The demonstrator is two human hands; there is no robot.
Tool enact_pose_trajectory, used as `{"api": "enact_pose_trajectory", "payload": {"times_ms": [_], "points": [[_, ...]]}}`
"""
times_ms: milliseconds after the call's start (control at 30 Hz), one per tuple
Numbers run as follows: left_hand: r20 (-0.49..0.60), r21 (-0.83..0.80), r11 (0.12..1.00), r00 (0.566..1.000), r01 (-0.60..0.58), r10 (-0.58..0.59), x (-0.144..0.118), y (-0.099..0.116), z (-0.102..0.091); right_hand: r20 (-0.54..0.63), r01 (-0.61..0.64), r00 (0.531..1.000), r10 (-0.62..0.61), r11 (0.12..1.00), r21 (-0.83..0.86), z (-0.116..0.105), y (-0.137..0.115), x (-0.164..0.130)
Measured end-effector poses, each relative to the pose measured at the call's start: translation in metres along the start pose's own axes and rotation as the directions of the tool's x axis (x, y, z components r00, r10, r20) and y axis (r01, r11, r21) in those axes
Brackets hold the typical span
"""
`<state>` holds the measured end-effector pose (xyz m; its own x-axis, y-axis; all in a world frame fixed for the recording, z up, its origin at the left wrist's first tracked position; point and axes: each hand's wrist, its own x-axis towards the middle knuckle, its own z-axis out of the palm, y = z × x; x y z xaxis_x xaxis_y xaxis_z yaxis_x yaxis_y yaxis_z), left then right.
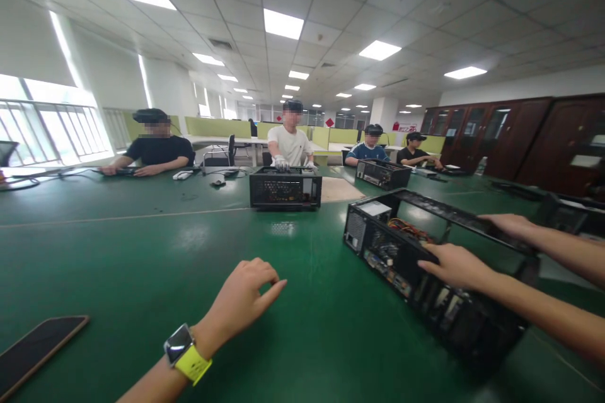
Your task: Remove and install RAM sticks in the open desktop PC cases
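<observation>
My left hand (248,286), with a watch (179,343) on a yellow band at its wrist, hovers over the green table with nothing in it. Its fingers are loosely bent, the thumb apart. On the right, a black computer case (416,274) lies with its open side up, its near end blurred. My right hand (456,264) grips the case's upper edge, thumb outside and fingertips hidden inside. Colored wires (407,227) and a power supply (375,209) show within. Another person's hand (510,225) rests on the far rail of the same case.
A phone (38,352) lies at the near left of the green table (189,264). Across it, a gloved person handles a second case (286,190); a third case (382,174) stands before another person. A mouse (218,181) and cables lie at the far left.
</observation>
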<state>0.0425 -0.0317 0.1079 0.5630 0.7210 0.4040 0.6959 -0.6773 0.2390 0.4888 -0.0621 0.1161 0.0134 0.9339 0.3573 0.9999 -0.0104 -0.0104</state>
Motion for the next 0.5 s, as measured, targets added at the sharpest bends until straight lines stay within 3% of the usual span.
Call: {"api": "enact_pose_trajectory", "payload": {"times_ms": [167,267,300,367,500], "points": [[-0.106,-0.029,0.999,0.994,-0.042,0.039,0.024,0.028,-0.03,0.223,0.263,0.942,-0.252,0.965,-0.02,-0.024,-0.188,0.016],[-0.184,-0.001,1.0,0.983,0.008,-0.008,0.031,0.028,-0.058,0.269,0.382,0.869,-0.416,0.908,0.17,-0.049,-0.271,0.046],[-0.176,-0.003,1.0,0.984,0.028,-0.029,0.029,0.024,-0.066,0.256,0.409,0.85,-0.46,0.883,0.228,-0.055,-0.284,0.058],[-0.078,-0.033,0.998,0.995,0.056,-0.058,0.019,0.011,-0.08,0.227,0.492,0.789,-0.57,0.809,0.321,-0.058,-0.29,0.082],[0.264,-0.078,0.997,0.965,0.028,-0.006,-0.007,-0.009,-0.087,0.233,0.665,0.567,-0.79,0.606,0.437,-0.027,-0.239,0.104]]}}
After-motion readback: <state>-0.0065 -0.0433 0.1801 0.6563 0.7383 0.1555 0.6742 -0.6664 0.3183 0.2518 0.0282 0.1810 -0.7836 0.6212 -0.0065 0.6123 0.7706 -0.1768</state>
